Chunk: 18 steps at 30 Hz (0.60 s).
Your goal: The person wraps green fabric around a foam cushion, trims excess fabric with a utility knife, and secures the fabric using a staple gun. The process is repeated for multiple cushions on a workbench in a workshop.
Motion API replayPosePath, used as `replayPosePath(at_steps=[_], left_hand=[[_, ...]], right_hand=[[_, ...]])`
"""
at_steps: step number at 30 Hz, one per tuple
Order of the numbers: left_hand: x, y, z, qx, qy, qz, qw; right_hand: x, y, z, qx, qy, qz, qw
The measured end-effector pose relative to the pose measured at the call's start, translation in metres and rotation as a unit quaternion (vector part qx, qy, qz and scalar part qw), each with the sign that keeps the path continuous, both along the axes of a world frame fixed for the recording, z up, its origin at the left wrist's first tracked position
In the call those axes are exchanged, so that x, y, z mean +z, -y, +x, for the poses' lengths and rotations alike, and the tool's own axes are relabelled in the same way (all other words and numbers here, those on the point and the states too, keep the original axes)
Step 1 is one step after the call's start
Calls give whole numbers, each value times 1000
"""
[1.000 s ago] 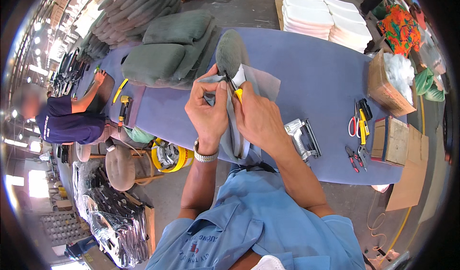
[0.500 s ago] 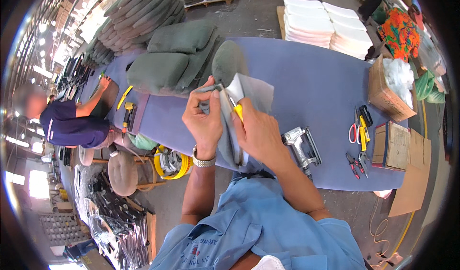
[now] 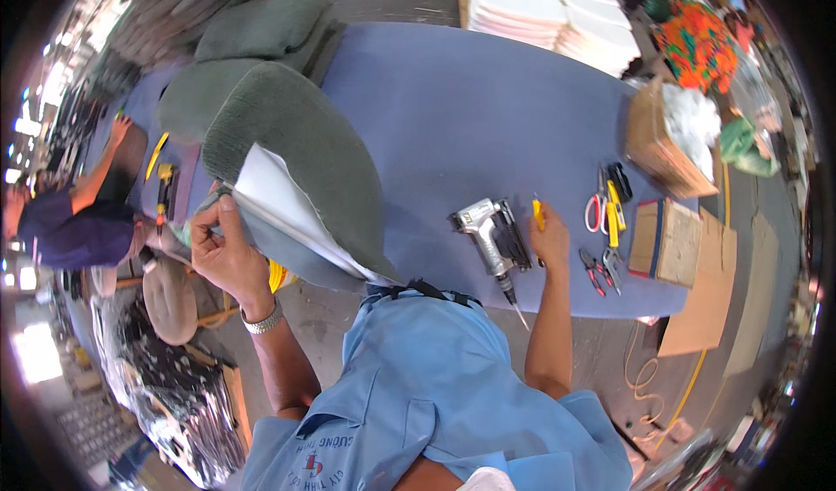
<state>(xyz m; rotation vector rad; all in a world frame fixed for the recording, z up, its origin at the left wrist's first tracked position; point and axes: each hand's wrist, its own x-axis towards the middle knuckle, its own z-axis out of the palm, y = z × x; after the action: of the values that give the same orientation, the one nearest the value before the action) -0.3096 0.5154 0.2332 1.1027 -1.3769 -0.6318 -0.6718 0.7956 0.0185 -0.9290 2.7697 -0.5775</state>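
Note:
A dark green fabric-covered cushion (image 3: 322,143) stands tilted on the blue-grey table in front of me, with white lining (image 3: 274,186) showing along its opened edge. My left hand (image 3: 231,252) is closed, pinching the grey-green fabric flap at the cushion's near left side. Away to the right, my right hand (image 3: 550,237) is closed round a small yellow-handled tool (image 3: 539,214), low over the table; the tool's far end is hard to make out. Between the cushion and that hand lies a silver staple gun (image 3: 488,234).
Scissors (image 3: 596,212), a yellow tool (image 3: 615,217), pliers (image 3: 596,273) and cardboard boxes (image 3: 666,243) sit at the table's right. Green cushions (image 3: 261,25) are piled at the far left, near a co-worker (image 3: 78,221). White pads (image 3: 518,8) are stacked beyond the table.
My right hand has left the cushion and moved right with the yellow-handled tool, past the staple gun. The cushion has turned, showing more of its face; my left hand keeps its pinch.

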Motion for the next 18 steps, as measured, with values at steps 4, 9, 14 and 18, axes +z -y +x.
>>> replayPosePath(at_steps=[4,9,14,18], left_hand=[[-7,-19,18,37,21,-11,999],[-8,-48,39,57,18,-31,998],[-15,-71,71,104,41,-32,993],[-28,-84,102,166,32,4,986]], right_hand=[[19,28,-14,-4,59,-158,986],[-20,115,22,123,373,-211,895],[-103,178,140,204,509,-111,829],[-94,195,183,112,589,-63,798]])
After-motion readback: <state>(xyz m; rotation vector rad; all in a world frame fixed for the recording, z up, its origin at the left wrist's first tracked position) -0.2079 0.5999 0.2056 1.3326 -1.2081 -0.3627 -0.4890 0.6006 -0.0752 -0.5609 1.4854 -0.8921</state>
